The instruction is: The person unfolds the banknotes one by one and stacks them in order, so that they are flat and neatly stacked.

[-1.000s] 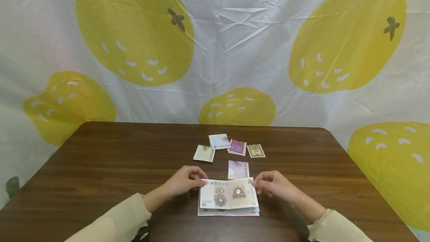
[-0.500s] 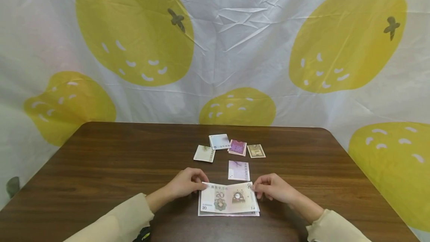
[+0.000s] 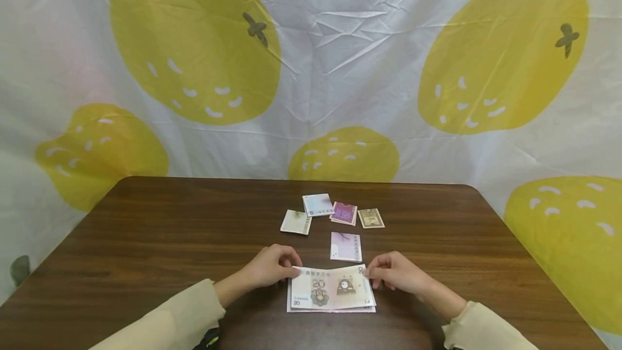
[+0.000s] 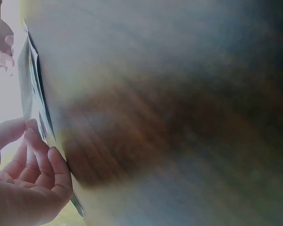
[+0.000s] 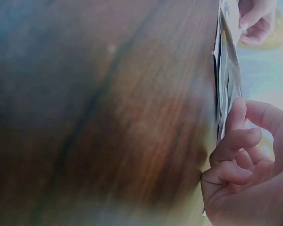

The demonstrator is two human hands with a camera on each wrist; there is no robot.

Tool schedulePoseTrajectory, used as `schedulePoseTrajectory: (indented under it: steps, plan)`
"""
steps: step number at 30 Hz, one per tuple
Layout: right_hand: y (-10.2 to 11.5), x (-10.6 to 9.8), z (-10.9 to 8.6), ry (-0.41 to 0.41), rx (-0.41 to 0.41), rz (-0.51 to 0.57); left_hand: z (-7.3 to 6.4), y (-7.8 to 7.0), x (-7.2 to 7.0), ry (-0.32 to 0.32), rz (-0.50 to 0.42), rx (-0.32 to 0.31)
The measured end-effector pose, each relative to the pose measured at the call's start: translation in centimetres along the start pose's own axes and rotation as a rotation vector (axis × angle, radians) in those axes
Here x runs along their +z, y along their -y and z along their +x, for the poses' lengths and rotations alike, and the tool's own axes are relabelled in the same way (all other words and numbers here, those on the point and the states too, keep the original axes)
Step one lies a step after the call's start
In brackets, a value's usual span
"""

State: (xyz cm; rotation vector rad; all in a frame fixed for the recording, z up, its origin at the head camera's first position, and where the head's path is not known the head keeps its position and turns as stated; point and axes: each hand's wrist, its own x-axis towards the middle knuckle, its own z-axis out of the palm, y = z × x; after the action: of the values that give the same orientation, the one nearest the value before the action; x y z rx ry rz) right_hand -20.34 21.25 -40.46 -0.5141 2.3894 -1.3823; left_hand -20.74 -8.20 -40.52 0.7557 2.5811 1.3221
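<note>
A pale banknote (image 3: 332,288) printed with 20 and an animal picture lies nearly flat over a pile of other notes (image 3: 301,310), whose lower edge peeks out below. My left hand (image 3: 268,267) pinches its far left corner between thumb and index finger. At the far right corner, my right hand (image 3: 397,273) pinches it the same way. In the left wrist view, the left hand (image 4: 35,174) has its other fingers curled beside the pile. Seen edge-on in the right wrist view, the several layered notes (image 5: 226,70) stand slightly apart at the right hand (image 5: 254,165).
A folded lilac note (image 3: 345,246) lies just beyond the pile. Farther back are a folded greenish note (image 3: 295,222), a bluish one (image 3: 318,204), a purple stack (image 3: 343,213) and a small brown note (image 3: 371,218). Behind the wooden table (image 3: 170,231) hangs a lemon-printed cloth (image 3: 350,69).
Both hands have brought the 20 note down and slightly nearer the body, so it covers more of the pile, including the note marked 50. The folded notes stay put.
</note>
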Motion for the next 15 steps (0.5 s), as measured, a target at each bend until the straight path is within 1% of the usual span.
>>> schedulePoseTrajectory:
  steps: [4,8,9,12,15]
  plan:
    - [-0.10,0.05,0.06,-0.007,0.006,-0.016,-0.05,-0.12,0.00,-0.003,0.023,0.023]
    - [0.04,0.13,0.04,-0.018,0.006,-0.032,0.00,-0.19,0.02,-0.011,0.083,0.033]
    - [0.46,0.20,-0.12,-0.020,0.006,-0.036,-0.01,-0.22,0.03,-0.014,0.100,0.037]
    - [0.38,0.25,-0.09,-0.020,0.010,-0.036,0.01,-0.20,0.08,-0.020,0.147,0.049]
    - [0.27,0.27,-0.02,-0.017,0.019,-0.037,-0.01,-0.18,0.14,-0.019,0.174,0.059]
